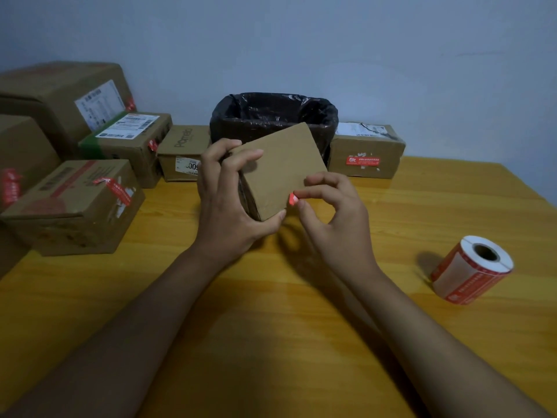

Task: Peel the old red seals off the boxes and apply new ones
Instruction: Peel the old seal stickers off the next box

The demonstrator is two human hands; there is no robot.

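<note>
Person stands at a yellow wooden desk (301,312), both bare arms reaching in. Left hand (224,203) grips a small plain cardboard box (281,167), held tilted above the desk — fingers curled over its upper left edge, thumb pressed at the lower corner. Right hand (334,218) sits just beside the box's lower right edge, thumb and index finger pinching a small red seal scrap (293,199); the other fingers are loosely curled. Can't tell if the scrap is attached to the box or free.

Behind the held box, a bin lined with a black bag (272,116) sits against the wall. To its right, a brown box with a red seal on its front (366,153), white label on top. On the right side of the desk, well apart from the hands, a roll of red-and-white seals (471,270) lies on its side, core facing up and toward the viewer.

Left side — a stack of cardboard boxes: a front box with a torn red seal across its top (75,203), a box with a white shipping label (128,143) behind it, a small box with printed lettering (184,152) next to the bin, and a large box (60,98) at the back.
</note>
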